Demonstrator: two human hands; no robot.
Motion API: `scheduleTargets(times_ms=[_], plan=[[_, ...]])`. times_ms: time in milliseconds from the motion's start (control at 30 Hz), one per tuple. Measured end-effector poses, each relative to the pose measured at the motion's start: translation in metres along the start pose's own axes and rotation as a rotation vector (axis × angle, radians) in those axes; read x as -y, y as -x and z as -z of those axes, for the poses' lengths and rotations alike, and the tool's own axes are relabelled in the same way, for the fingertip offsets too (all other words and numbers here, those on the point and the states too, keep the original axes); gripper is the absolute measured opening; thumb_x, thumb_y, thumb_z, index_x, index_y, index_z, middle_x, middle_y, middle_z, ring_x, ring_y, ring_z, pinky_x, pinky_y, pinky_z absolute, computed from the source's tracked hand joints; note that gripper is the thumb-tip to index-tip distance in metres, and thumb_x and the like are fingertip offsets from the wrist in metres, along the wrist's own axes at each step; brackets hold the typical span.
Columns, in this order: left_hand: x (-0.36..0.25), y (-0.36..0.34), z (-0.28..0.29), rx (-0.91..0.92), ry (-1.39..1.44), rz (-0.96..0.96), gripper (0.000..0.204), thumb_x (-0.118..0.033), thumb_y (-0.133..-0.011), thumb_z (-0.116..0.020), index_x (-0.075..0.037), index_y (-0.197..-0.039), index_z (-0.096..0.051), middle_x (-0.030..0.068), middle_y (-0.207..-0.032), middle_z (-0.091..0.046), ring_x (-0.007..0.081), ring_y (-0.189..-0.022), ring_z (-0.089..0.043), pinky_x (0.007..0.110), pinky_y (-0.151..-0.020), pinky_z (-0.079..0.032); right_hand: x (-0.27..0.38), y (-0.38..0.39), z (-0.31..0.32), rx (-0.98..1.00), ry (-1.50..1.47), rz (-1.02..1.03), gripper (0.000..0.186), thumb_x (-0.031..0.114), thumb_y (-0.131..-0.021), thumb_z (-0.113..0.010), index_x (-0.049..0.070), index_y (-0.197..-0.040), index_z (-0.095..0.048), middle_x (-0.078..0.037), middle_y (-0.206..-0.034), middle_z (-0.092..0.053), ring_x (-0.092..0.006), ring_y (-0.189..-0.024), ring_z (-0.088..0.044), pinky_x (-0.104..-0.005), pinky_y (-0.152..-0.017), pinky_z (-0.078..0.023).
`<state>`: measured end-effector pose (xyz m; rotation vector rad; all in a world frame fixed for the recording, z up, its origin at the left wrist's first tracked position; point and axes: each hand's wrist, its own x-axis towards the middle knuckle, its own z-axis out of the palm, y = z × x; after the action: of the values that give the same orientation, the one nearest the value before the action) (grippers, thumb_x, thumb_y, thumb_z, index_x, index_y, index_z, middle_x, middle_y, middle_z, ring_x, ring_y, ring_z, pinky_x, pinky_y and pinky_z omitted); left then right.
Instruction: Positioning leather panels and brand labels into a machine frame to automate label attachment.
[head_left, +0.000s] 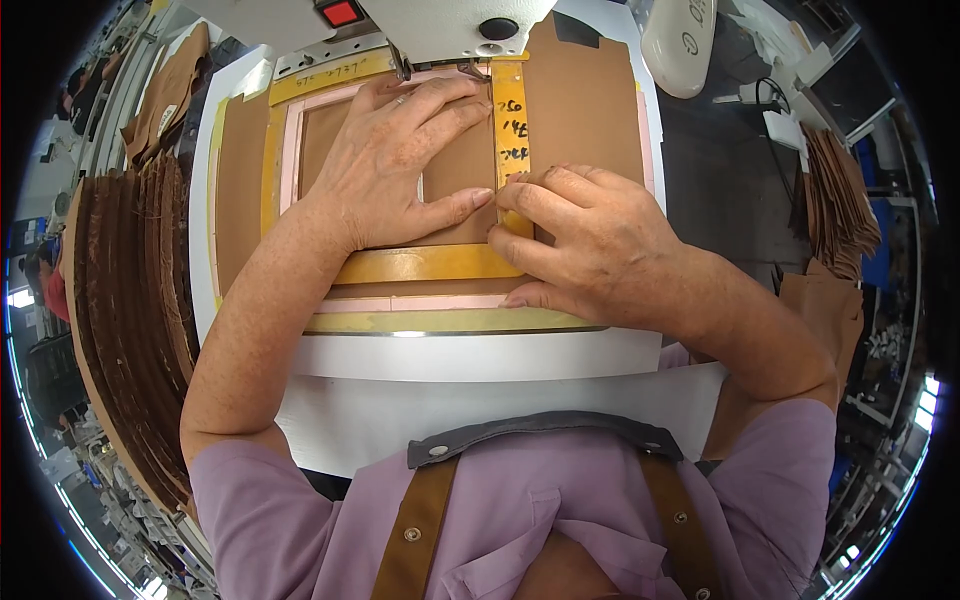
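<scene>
A flat yellow-taped template frame (420,264) lies under the head of a sewing machine (450,30), with brown leather-like panels (458,160) inside and around it. My left hand (410,140) lies palm down on the inner brown panel, fingers and thumb spread, its fingertips just below the machine's presser foot (474,72). At the frame's lower right corner, my right hand (590,235) bends its fingers over the right yellow bar (511,120). Its thumb rests near the pink strip (430,303) along the near edge. The undersides of both hands are hidden.
A tall row of brown pieces (130,320) stands on the left, with a loose brown piece (172,90) behind it. Stacked brown pieces (838,200) hang at the right. White sheeting (480,357) borders the near side, and a white rounded device (680,45) sits at the far right.
</scene>
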<state>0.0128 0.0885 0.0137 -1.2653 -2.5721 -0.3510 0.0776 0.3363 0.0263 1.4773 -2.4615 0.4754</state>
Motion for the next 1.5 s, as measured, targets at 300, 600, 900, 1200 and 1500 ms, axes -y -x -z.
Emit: scheduleTargets(times_ms=[300, 600, 900, 1200, 1500], plan=[[0.001, 0.0, -0.003, -0.026, -0.057, 0.002, 0.064, -0.047, -0.085, -0.07, -0.01, -0.137, -0.061, 0.0082, -0.141, -0.058, 0.0236, -0.13, -0.055, 0.051, -0.113, -0.031, 0.002, 0.002, -0.001, 0.007, 0.079, -0.023, 0.048, 0.051, -0.075, -0.078, 0.011, -0.1, -0.069, 0.0, -0.096, -0.057, -0.0147, -0.088, -0.057, -0.0286, -0.065, -0.045], [-0.007, 0.004, -0.002, 0.064, -0.107, 0.053, 0.048, -0.038, -0.088, -0.071, -0.014, -0.13, -0.069, 0.0023, -0.134, -0.063, 0.0214, -0.125, -0.058, 0.052, -0.109, -0.031, -0.006, -0.004, -0.001, 0.016, 0.096, -0.04, 0.05, 0.051, -0.077, -0.077, 0.011, -0.108, -0.071, -0.001, -0.098, -0.059, -0.0154, -0.092, -0.059, -0.0299, -0.067, -0.048], [-0.006, 0.0, -0.003, 0.003, -0.026, 0.112, 0.044, -0.031, -0.09, -0.07, -0.013, -0.129, -0.07, 0.0024, -0.134, -0.065, 0.0215, -0.126, -0.059, 0.052, -0.112, -0.029, -0.025, -0.011, -0.009, -0.068, 0.132, -0.062, 0.048, 0.051, -0.081, -0.075, 0.011, -0.109, -0.073, -0.003, -0.102, -0.061, -0.0183, -0.098, -0.061, -0.033, -0.071, -0.051], [0.002, 0.025, 0.008, 0.094, 0.103, 0.082, 0.05, -0.035, -0.088, -0.072, -0.016, -0.133, -0.068, 0.0029, -0.141, -0.063, 0.0243, -0.134, -0.054, 0.053, -0.118, -0.029, -0.042, -0.015, -0.013, -0.091, 0.125, -0.084, 0.046, 0.044, -0.089, -0.073, 0.008, -0.117, -0.068, -0.007, -0.108, -0.064, -0.0235, -0.101, -0.064, -0.0351, -0.084, -0.057], [0.021, 0.01, -0.003, 0.051, 0.073, 0.117, 0.045, -0.036, -0.089, -0.071, -0.023, -0.132, -0.069, -0.0003, -0.141, -0.063, 0.0217, -0.134, -0.054, 0.056, -0.119, -0.027, -0.06, -0.003, -0.015, -0.022, 0.0, -0.169, 0.055, 0.038, -0.094, -0.069, 0.001, -0.135, -0.057, -0.016, -0.137, -0.06, -0.0317, -0.126, -0.058, -0.0417, -0.106, -0.05]])
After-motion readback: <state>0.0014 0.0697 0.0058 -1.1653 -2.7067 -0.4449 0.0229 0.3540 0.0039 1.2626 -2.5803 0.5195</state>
